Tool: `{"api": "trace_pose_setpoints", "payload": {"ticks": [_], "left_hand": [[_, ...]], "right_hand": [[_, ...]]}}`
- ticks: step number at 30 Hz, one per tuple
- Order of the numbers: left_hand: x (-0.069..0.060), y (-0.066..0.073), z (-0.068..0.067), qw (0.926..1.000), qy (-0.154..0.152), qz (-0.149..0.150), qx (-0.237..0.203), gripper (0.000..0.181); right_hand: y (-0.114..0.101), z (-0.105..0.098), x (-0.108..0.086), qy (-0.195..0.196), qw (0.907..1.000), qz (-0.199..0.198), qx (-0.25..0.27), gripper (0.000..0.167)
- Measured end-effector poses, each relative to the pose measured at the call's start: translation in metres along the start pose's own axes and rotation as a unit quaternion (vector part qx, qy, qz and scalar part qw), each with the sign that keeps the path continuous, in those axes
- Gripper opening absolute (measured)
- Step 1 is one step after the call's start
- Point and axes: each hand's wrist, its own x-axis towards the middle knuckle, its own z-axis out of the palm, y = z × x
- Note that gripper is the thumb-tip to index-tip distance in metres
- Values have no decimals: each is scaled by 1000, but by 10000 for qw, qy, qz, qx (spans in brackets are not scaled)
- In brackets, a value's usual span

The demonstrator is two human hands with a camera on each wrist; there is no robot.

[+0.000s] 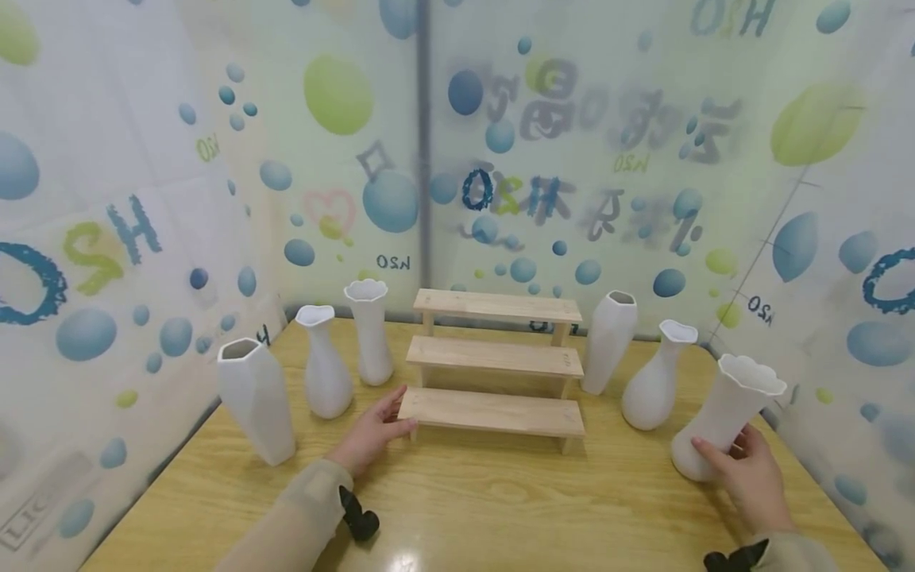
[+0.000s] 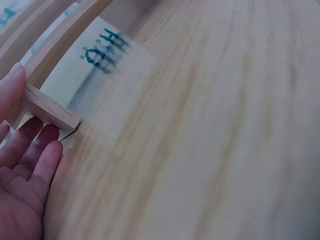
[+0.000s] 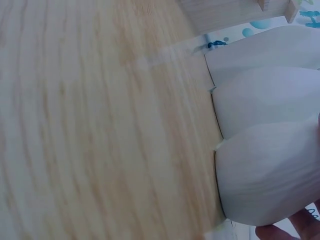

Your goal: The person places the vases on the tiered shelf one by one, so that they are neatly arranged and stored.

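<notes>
Beige cloth of the left sleeve [image 1: 286, 516], with a black wrist mount [image 1: 357, 515] at its cuff, comes nearest the camera, in front of the three-step wooden stand [image 1: 493, 411]. The stand sits on the worktop [image 1: 465, 500], its lowest step facing the person. At the left end of that step, the left grip [image 1: 368, 437], a bare hand, holds the wood, thumb in front and fingers curled behind. Such a light hold would probably serve to steady the stand rather than lift it.

Well to the right of the stand, the right grip [image 1: 754, 477] clasps the near scalloped vase [image 1: 722, 413], thumb in front and fingers behind. It holds low on the body, likely because that steadies the base and spares the wavy rim. In the right wrist view the base meets the worktop, so the vase's lean in the head view is perhaps lens distortion.

Behind it, nearer the stand, are a bulbous vase [image 1: 652, 385] and a faceted vase [image 1: 609, 338]. Left of the stand, a faceted companion [image 1: 259, 401], a bulbous companion [image 1: 327, 381] and a scalloped companion [image 1: 371, 334] run front to back; the two flanking rows seemingly put matching shapes within each hand's reach.
</notes>
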Motion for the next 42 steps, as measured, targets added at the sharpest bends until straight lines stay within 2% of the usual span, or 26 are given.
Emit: {"api": "trace_pose_setpoints", "payload": {"ticks": [7,14,19,25,32,42], "left_hand": [[1,0,-1,9998,-69,-9,-199,80],[6,0,-6,9976,-407,-120,-542,78],[8,0,-9,9942,-643,-247,-822,79],[8,-2,-10,9936,-685,-228,-868,79],[8,-2,-10,9945,-618,-261,-806,78],[8,-4,-10,9943,-594,-306,-825,77]], "right_hand": [[-3,-1,1,16,10000,66,-49,92],[-2,-3,3,-1,10000,74,-6,94],[-1,-6,0,-9,9998,-176,-106,86],[-4,-9,-4,-171,9983,-550,-48,77],[-21,-5,-8,-310,9955,-896,-68,75],[-54,5,-13,-651,9932,-960,-103,85]]}}
